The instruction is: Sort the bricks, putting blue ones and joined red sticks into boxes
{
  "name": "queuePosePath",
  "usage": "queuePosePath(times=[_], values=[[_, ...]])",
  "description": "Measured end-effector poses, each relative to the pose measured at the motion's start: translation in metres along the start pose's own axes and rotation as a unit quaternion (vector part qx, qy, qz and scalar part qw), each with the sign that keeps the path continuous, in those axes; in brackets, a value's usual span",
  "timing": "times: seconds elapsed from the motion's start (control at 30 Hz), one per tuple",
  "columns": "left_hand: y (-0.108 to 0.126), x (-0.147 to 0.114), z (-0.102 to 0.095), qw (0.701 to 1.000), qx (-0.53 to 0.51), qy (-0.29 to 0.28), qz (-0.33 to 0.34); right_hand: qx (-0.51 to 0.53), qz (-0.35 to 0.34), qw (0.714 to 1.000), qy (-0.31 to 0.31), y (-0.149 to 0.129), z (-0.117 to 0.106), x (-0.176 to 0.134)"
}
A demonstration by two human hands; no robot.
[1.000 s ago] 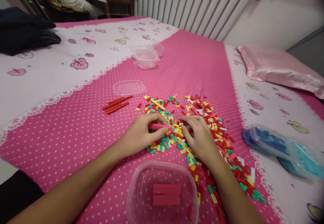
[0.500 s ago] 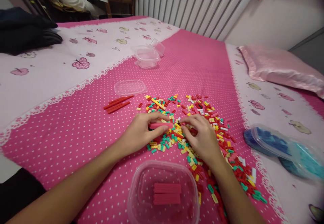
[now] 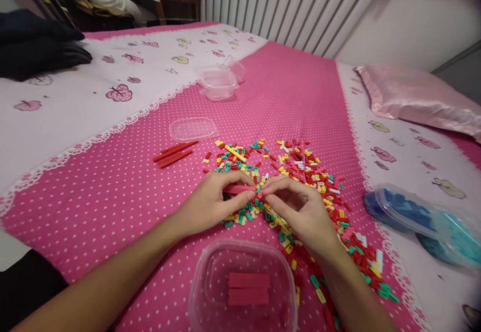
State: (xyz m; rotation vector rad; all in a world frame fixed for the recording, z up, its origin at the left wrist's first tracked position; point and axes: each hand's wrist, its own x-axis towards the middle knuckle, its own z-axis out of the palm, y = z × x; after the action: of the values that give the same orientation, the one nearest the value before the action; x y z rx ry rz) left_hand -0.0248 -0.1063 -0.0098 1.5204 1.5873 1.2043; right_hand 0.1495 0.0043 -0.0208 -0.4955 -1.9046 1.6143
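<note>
My left hand point(image 3: 221, 197) is closed around a pink stick of joined toy bricks point(image 3: 237, 189), which points to the right. At the stick's right end my right hand point(image 3: 296, 202) pinches a small pink brick point(image 3: 260, 195); whether the two are joined I cannot tell. Under and around both hands lie loose small bricks point(image 3: 326, 192) in red, yellow, green, white and pink. Close to me stands a clear plastic box point(image 3: 203, 272) with pink brick sticks point(image 3: 248, 288) side by side in it.
Several red sticks point(image 3: 173, 155) lie left of the pile, below a clear lid point(image 3: 193, 129). Farther back are clear containers point(image 3: 218, 82). Boxes of blue bricks point(image 3: 402, 209) and turquoise bricks point(image 3: 454, 234) stand at right, near a pink pillow point(image 3: 421, 96). Dark clothing point(image 3: 41, 44) lies at far left.
My right hand has moved left from the loose bricks to the stick's end, bringing a small pink brick against it. My left hand keeps hold of the stick, slightly lower and tilted.
</note>
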Motion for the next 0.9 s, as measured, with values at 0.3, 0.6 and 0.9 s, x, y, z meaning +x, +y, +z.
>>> queuePosePath(times=[0.3,0.6,0.9], values=[[-0.0017,-0.0003,-0.0004,0.999,0.016,-0.033,-0.028,0.024,0.024,0.999,0.000,-0.0044,0.0040,-0.0040],[-0.0012,-0.0020,0.0008,0.998,0.039,-0.040,-0.010,-0.016,0.037,0.999,0.008,-0.0074,0.0026,-0.0048],[-0.0003,-0.0017,-0.0009,0.995,0.068,-0.063,0.020,-0.064,0.027,0.998,-0.002,-0.0048,0.0064,-0.0083]])
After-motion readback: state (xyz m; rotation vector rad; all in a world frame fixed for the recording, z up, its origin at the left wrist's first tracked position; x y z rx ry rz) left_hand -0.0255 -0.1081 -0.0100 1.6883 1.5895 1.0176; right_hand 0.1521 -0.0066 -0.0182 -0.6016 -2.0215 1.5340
